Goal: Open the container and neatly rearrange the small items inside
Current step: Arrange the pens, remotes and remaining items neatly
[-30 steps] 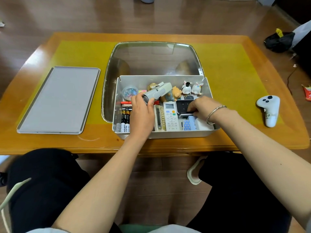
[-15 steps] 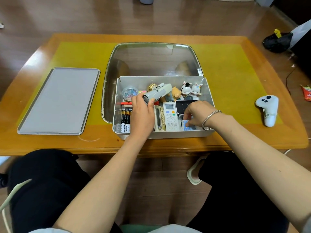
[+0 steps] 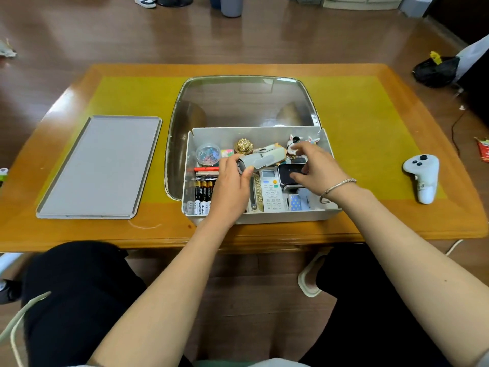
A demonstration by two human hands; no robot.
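The open white container [image 3: 264, 218] stands on the table in front of me, full of small items. My left hand [image 3: 230, 186] grips a grey tube-shaped gadget [image 3: 264, 158] lying across the box's middle. My right hand [image 3: 318, 168] hovers with loosely spread fingers over a black square device [image 3: 288, 170]. Its thumb touches that device, and its fingertips reach a small animal figurine [image 3: 292, 141] at the back right. Also inside are batteries [image 3: 201, 197], a white remote [image 3: 271, 190], a red pen [image 3: 206, 169], a round clear case [image 3: 208, 154], a gold ornament [image 3: 243, 145] and blue card boxes [image 3: 295, 203].
The container's grey lid [image 3: 100, 165] lies flat on the table to the left. A white game controller [image 3: 422, 178] rests at the right. Behind the box the wooden table [image 3: 370, 123] has a glass inset [image 3: 246, 102]. My knees sit below the table's front edge.
My right hand has moved from the box's front right corner to the back, over the black device and figurines. My left hand still holds the grey gadget in the same spot.
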